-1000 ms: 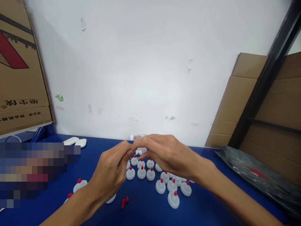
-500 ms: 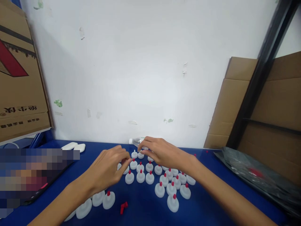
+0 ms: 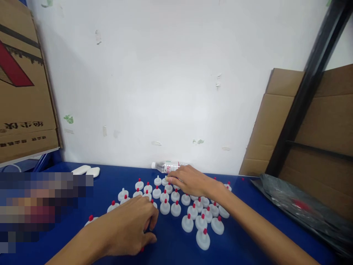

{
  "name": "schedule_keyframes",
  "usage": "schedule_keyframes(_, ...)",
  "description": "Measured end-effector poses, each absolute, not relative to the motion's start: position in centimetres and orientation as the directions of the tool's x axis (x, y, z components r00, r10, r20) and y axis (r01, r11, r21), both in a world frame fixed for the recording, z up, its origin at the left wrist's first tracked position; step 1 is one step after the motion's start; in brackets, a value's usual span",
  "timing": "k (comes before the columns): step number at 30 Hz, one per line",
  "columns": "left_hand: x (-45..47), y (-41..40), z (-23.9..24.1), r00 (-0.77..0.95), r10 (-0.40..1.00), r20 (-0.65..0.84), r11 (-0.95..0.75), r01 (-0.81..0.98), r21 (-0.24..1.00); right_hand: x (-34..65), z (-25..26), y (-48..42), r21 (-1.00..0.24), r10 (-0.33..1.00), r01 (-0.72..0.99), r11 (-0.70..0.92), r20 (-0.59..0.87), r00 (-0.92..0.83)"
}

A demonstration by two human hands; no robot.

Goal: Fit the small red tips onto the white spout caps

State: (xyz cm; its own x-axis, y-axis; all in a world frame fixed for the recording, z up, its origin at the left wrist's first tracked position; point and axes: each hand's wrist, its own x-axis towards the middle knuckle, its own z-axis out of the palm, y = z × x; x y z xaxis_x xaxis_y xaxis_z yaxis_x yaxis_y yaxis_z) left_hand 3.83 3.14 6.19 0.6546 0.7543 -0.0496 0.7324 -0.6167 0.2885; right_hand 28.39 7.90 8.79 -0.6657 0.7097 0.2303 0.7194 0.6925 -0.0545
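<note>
Several white caps with red tips [image 3: 203, 238] stand in a cluster on the blue table [image 3: 242, 235]. My right hand [image 3: 193, 182] reaches over the cluster, palm down, fingertips closed on a white cap [image 3: 165, 181] in the far row. My left hand [image 3: 129, 228] rests low on the table at the near left of the cluster. Its fingers curl down and its thumb tucks under. It covers the spot where small red pieces lay, and a speck of red [image 3: 142, 250] shows at its lower edge. What the fingers hold is hidden.
A clear water bottle [image 3: 168, 166] lies against the white wall. Two white oblong objects [image 3: 86, 170] sit at the far left. A black plastic bag [image 3: 303, 209] lies right, below a black post [image 3: 303, 95] and cardboard [image 3: 325, 121]. A cardboard box [image 3: 22, 92] stands left.
My hands came apart. The left hand dropped toward me onto the red pieces. The right hand lowered onto the far row of caps. More caps show at the left.
</note>
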Motion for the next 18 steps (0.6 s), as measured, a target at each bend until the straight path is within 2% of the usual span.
schedule_keyframes(11, 3.9, 3.3, 5.8, 0.645, 0.757, -0.104, -0.584, 0.740, 0.334, 27.4, 5.5, 8.8, -0.106, 0.703, 0.702, 0.704, 0.240, -0.669)
schedule_keyframes(18, 4.4, 3.3, 6.2, 0.638, 0.764, -0.099, -0.574, 0.741, 0.349, 27.7, 6.3, 9.1, -0.114, 0.733, 0.737, 0.666, 0.285, -0.618)
